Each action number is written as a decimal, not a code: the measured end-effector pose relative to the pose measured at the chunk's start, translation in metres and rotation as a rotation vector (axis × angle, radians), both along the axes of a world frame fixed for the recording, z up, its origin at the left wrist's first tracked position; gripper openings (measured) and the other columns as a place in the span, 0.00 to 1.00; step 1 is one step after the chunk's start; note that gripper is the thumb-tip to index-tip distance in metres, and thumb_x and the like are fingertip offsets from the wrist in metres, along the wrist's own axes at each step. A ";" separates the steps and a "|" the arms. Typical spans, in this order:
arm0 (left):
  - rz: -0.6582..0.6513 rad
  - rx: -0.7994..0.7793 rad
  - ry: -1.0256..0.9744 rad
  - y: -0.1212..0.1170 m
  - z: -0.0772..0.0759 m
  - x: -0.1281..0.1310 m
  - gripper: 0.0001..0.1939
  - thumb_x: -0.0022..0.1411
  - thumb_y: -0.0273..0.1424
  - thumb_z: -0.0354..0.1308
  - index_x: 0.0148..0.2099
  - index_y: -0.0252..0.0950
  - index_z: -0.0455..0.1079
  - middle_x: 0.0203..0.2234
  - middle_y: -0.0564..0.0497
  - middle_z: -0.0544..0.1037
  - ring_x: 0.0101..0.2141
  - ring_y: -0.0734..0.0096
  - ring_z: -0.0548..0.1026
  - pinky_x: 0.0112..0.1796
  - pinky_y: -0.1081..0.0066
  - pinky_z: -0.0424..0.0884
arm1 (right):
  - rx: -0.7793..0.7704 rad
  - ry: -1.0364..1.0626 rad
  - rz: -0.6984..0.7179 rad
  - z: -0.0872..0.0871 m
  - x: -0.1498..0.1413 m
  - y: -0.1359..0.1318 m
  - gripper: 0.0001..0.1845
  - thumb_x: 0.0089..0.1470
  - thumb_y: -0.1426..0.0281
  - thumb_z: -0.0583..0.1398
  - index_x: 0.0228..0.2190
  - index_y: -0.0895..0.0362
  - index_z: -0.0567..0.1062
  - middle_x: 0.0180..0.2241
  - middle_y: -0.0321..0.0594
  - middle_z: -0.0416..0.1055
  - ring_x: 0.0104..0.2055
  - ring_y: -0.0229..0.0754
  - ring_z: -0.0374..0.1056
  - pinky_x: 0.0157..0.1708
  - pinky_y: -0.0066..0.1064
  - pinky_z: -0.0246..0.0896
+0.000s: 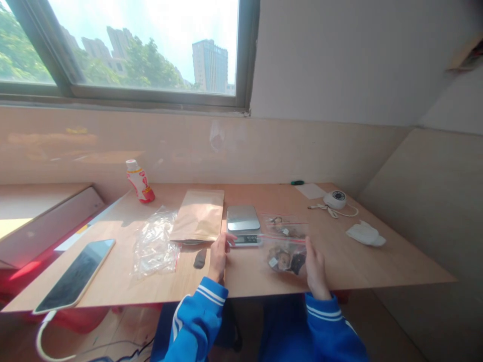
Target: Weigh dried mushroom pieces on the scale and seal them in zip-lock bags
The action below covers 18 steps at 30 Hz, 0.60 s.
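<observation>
My left hand (pixel 219 255) is at the front left corner of a small silver kitchen scale (pixel 243 219), its fingers apart at the edge beside the display. Nothing shows in that hand. My right hand (pixel 316 266) pinches the right edge of a clear zip bag (pixel 281 256) with brown and dark pieces and a small white label inside. Its lower part hangs over or lies on the table; I cannot tell which. Behind it lies a second zip bag (pixel 290 230) with similar brown contents. A dark flat oval piece (pixel 199 258) lies left of my left hand.
A brown paper pouch (pixel 199 213) and crumpled clear plastic bags (pixel 156 246) lie left of the scale. A red-white bottle (pixel 140 182) stands behind. A phone (pixel 77 274) with a cable is front left. At right are a white dome camera (pixel 335 199) and a crumpled tissue (pixel 366 234).
</observation>
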State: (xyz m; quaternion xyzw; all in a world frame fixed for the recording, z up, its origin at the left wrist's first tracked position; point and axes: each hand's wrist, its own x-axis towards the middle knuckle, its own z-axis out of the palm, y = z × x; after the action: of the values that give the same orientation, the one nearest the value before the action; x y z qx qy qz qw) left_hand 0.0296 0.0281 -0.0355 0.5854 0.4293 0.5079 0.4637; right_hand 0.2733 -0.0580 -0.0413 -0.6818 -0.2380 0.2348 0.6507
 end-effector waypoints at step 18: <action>0.017 0.087 0.048 -0.009 0.002 -0.005 0.21 0.62 0.45 0.46 0.29 0.36 0.71 0.23 0.52 0.69 0.25 0.71 0.64 0.30 0.72 0.62 | -0.140 -1.037 -0.026 -0.045 -0.014 0.007 0.31 0.59 0.54 0.46 0.56 0.59 0.61 0.59 0.57 0.53 0.59 0.59 0.53 0.54 0.53 0.52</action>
State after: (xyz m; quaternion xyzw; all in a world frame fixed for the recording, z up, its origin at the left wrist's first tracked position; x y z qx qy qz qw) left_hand 0.0244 0.0193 -0.0335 0.6134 0.4229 0.5156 0.4232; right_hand 0.2595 -0.0512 -0.0862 -0.7532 -0.5041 -0.1263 0.4032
